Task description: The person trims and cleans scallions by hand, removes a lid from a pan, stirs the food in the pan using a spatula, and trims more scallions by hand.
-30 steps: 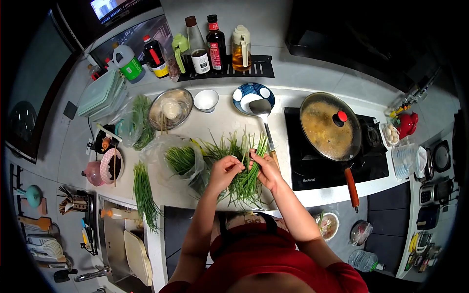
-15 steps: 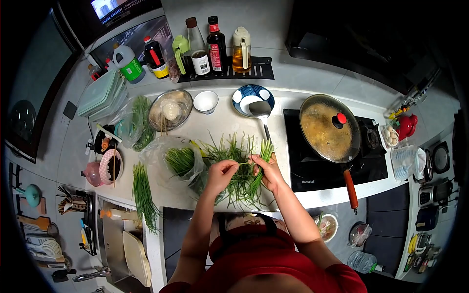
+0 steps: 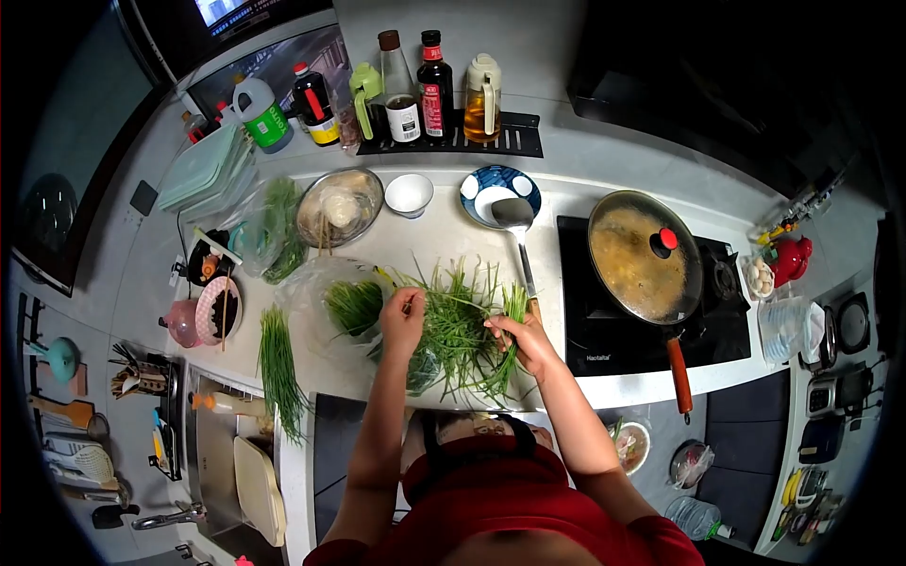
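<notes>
My right hand is closed around a small bunch of green chives, held upright over the counter. The fingers of my left hand are pinched together on a thin chive strand that stretches toward the right hand. Between and below both hands lies a loose heap of chives with stray leaves. Beside my left hand, a clear plastic bag holds more chives. A neat bundle of chives rests at the counter's front edge on the left.
A lidded pan sits on the black cooktop, its handle jutting forward. A spatula leans on a blue plate. Behind are a white bowl, a metal bowl with dough, and bottles on a rack.
My left hand has moved left and slightly up, away from the right hand, which keeps hold of its chives. The whole view has shifted a little.
</notes>
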Tool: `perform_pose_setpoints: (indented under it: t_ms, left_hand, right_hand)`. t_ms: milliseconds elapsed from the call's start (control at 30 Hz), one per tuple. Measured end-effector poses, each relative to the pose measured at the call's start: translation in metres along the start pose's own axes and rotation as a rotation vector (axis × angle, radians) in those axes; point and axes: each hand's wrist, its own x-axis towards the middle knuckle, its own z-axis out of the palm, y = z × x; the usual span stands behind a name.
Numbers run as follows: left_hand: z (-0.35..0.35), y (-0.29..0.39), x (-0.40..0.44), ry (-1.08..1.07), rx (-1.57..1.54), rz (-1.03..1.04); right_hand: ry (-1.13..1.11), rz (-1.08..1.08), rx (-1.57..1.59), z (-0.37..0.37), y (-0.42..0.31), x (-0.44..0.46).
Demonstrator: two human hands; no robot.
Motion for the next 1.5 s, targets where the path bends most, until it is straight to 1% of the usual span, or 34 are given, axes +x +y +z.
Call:
perform_pose_setpoints:
  t_ms: [133, 200, 333, 367, 433, 467, 500, 533, 567, 600, 633, 667, 733, 767, 867, 967, 1067, 1167, 1267, 1300, 1333, 1400, 1433, 1500]
  left_hand:
    - [-0.013, -0.01, 0.012, 0.19, 0.145, -0.025]
    - [-0.019, -0.016, 0.016, 0.284, 0.24, -0.062]
    - [-0.023, -0.017, 0.008, 0.021, 0.273, -0.108]
    - [-0.019, -0.015, 0.004, -0.043, 0.311, -0.081]
    - [-0.001, 0.012, -0.005, -0.162, 0.386, -0.021]
    - [0.01, 0.01, -0.012, -0.337, 0.159, -0.128]
    - [0.021, 0.012, -0.012, -0.569, 0.042, -0.314]
    - [0.032, 0.023, -0.021, -0.704, -0.2, -0.402]
    - [0.041, 0.019, -0.028, -0.818, -0.299, -0.484]
    - [0.045, 0.036, -0.033, -0.877, -0.375, -0.455]
    - [0.046, 0.045, -0.033, -0.957, -0.504, -0.581]
    - [0.047, 0.049, -0.031, -1.034, -0.632, -0.711]
    - [0.048, 0.043, -0.031, -1.041, -0.733, -0.775]
    - [0.048, 0.041, -0.03, -1.042, -0.784, -0.806]
    - [0.049, 0.041, -0.031, -1.039, -0.831, -0.864]
    - [0.049, 0.038, -0.033, -1.037, -0.87, -0.891]
    - [0.046, 0.038, -0.033, -1.048, -0.897, -0.89]
    - [0.042, 0.043, -0.034, -0.967, -0.929, -0.927]
    - [0.03, 0.052, -0.038, -0.945, -0.725, -0.672]
    - [0.029, 0.058, -0.043, -0.894, -0.702, -0.653]
    - [0.025, 0.049, -0.045, -0.896, -0.668, -0.597]
    - [0.017, 0.029, -0.05, -0.836, -0.634, -0.551]
    - [0.01, 0.031, -0.053, -0.746, -0.659, -0.551]
    - [-0.011, 0.029, -0.055, -0.631, -0.668, -0.514]
  right_hand:
    - [-0.022, 0.048, 0.068, -0.006, 0.001, 0.001]
    - [0.009, 0.067, 0.213, -0.007, -0.001, 0.001]
    - [0.02, 0.079, 0.502, -0.019, 0.005, 0.013]
    - [0.015, 0.089, 0.59, -0.021, 0.007, 0.017]
    - [-0.006, 0.102, 0.681, -0.021, 0.007, 0.021]
    - [-0.019, 0.11, 0.726, -0.019, 0.008, 0.023]
    - [-0.032, 0.111, 0.752, -0.018, 0.007, 0.025]
    - [-0.011, 0.118, 0.776, -0.015, 0.007, 0.026]
    - [0.011, 0.123, 0.8, -0.012, 0.005, 0.027]
    - [0.034, 0.126, 0.824, -0.01, 0.004, 0.027]
    - [-0.067, 0.127, 0.773, -0.017, 0.004, 0.028]
    - [-0.036, 0.101, 0.741, -0.02, 0.006, 0.03]
    - [0.027, 0.052, 0.679, -0.023, 0.006, 0.032]
    - [0.039, -0.035, 0.622, -0.026, 0.009, 0.034]
    - [0.135, -0.074, 0.573, -0.015, -0.004, 0.022]
    - [0.124, -0.096, 0.403, -0.019, -0.001, 0.021]
    - [0.166, -0.119, 0.322, -0.015, -0.002, 0.018]
    - [0.152, -0.148, 0.311, -0.006, -0.004, 0.013]
    - [0.152, -0.131, 0.282, 0.003, 0.003, 0.012]
    - [0.138, -0.15, 0.291, 0.007, 0.009, 0.014]
    - [0.127, -0.167, 0.276, 0.013, 0.012, 0.016]
    - [0.099, -0.125, 0.28, 0.024, 0.017, 0.02]
    - [0.07, -0.128, 0.307, 0.035, 0.019, 0.022]
    - [0.012, -0.112, 0.303, 0.059, 0.024, 0.028]
